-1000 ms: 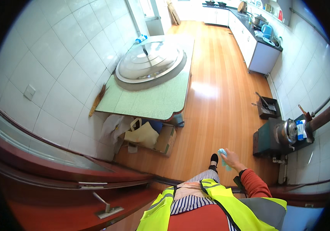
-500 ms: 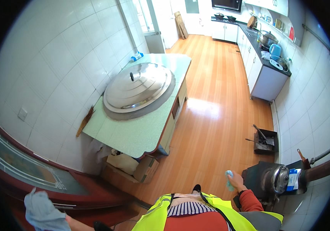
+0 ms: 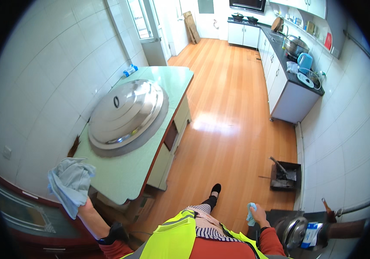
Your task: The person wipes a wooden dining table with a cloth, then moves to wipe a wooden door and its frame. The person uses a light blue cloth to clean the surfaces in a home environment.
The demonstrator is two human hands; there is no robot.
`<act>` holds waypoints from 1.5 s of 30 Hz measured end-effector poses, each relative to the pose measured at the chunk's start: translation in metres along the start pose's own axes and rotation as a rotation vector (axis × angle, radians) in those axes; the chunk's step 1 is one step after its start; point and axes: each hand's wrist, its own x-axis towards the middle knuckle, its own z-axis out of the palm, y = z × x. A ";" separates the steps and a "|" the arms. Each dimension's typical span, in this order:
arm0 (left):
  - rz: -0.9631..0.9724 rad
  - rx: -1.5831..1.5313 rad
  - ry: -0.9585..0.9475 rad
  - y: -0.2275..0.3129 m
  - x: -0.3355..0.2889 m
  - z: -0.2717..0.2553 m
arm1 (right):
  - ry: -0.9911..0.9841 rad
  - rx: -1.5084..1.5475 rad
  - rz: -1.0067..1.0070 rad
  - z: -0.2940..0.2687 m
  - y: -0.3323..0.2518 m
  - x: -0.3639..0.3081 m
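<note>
Two cloths show in my view: the left hand (image 3: 85, 209), nearer the green desk (image 3: 112, 178), grasps a grey-blue cloth (image 3: 69, 182) beside the desk's near left edge, fingers hidden by the fabric, while the desk's long axis runs away and rightward beneath the domed lid (image 3: 126, 113). I see the right hand (image 3: 260, 215) clenched around a pale blue cloth (image 3: 250, 215), well right of the desk.

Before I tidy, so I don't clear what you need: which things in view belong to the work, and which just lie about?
Seemingly in use:
grey-blue cloth, on the left hand
pale cloth, in the right hand

Seemingly lying about:
domed metal lid
blue kettle
wooden boards
</note>
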 end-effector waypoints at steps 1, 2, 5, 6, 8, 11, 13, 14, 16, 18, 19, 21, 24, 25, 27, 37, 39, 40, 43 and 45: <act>-0.006 -0.035 -0.019 -0.027 -0.004 0.027 | 0.017 -0.008 -0.042 -0.008 0.002 0.020; 0.018 -0.086 -0.116 -0.052 -0.005 0.051 | -0.002 0.005 -0.025 -0.017 0.004 0.037; -0.038 0.122 -0.170 -0.121 0.005 0.126 | -0.010 -0.054 0.003 -0.056 0.003 0.088; -0.104 0.220 -0.159 -0.140 0.005 0.147 | -0.029 -0.049 0.011 -0.071 0.003 0.102; -0.172 0.144 -0.200 -0.177 0.009 0.197 | -0.058 -0.123 0.058 -0.103 0.003 0.138; -0.365 -0.149 -0.040 -0.224 0.001 0.279 | -0.002 0.009 0.114 -0.142 0.000 0.187; -0.455 -0.200 -0.136 -0.236 0.002 0.316 | -0.003 0.081 0.132 -0.156 0.002 0.209; -0.498 -0.237 -0.177 -0.247 0.002 0.336 | -0.041 0.038 0.139 -0.162 0.001 0.226; -0.574 -0.102 -0.094 -0.268 0.006 0.365 | -0.101 -0.106 0.124 -0.173 0.004 0.257; -0.483 -0.072 -0.048 -0.293 0.006 0.385 | -0.222 -0.180 0.042 -0.189 0.007 0.299; -0.501 -0.133 -0.064 -0.301 0.003 0.388 | -0.255 -0.176 0.021 -0.197 0.007 0.325; -0.220 0.080 -0.132 -0.316 -0.003 0.396 | -0.300 -0.183 0.003 -0.211 0.005 0.376; -0.359 -0.017 0.013 -0.330 -0.010 0.412 | -0.335 -0.197 -0.042 -0.240 -0.010 0.461; -0.402 -0.039 0.079 -0.332 -0.009 0.418 | -0.323 -0.201 -0.072 -0.251 -0.021 0.489; -0.443 -0.056 0.164 -0.336 -0.010 0.433 | -0.329 -0.191 -0.105 -0.273 -0.040 0.529; -0.320 -0.002 0.281 -0.390 -0.002 0.492 | -0.410 -0.286 -0.199 -0.330 -0.156 0.726; -0.324 -0.205 0.006 -0.398 0.011 0.502 | -0.411 -0.309 -0.282 -0.328 -0.170 0.752; -0.374 -0.139 0.154 -0.403 0.016 0.509 | -0.417 -0.303 -0.311 -0.327 -0.176 0.760; -0.318 -0.019 0.264 -0.426 0.037 0.533 | -0.481 -0.293 -0.284 -0.324 -0.206 0.773; -0.317 0.020 0.328 -0.442 0.054 0.549 | -0.525 -0.286 -0.240 -0.327 -0.222 0.777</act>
